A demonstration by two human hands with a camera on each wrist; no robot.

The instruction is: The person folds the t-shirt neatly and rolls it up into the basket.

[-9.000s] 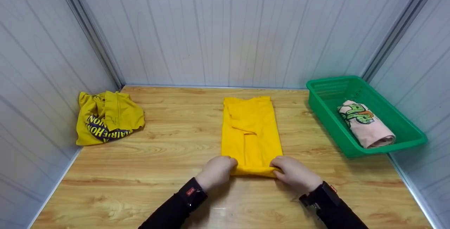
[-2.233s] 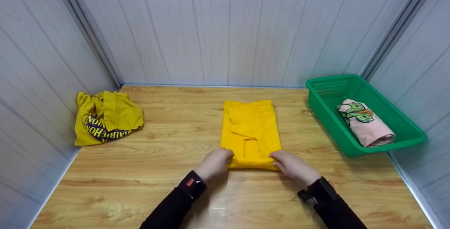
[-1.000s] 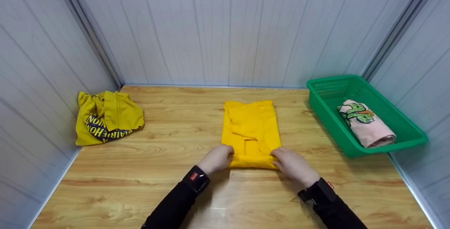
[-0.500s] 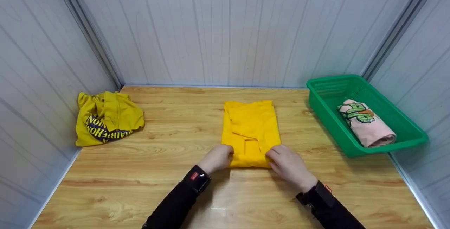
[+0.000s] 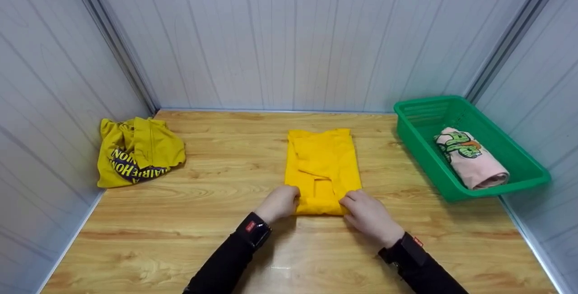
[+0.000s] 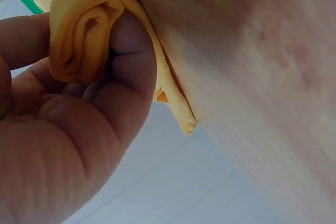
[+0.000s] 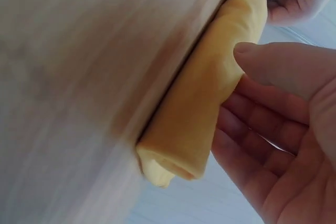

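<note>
A yellow shirt, folded into a long strip, lies on the wooden table with its near end rolled up. My left hand grips the left end of the roll, its thumb and fingers curled round it; the left wrist view shows the spiral of the rolled cloth. At the near edge, my right hand pinches the roll a little in from its right end. In the right wrist view, the thumb lies on one side of the roll, with the fingers at its other side.
A green plastic basket stands at the right, holding a rolled pink garment with a green print. A crumpled mustard garment with dark lettering sits by the left wall. Pale panel walls border the wooden table.
Since the first frame, the near end has been rolled a little further away from me. In the last second, my right hand has shifted inward along the roll; my left hand has stayed.
</note>
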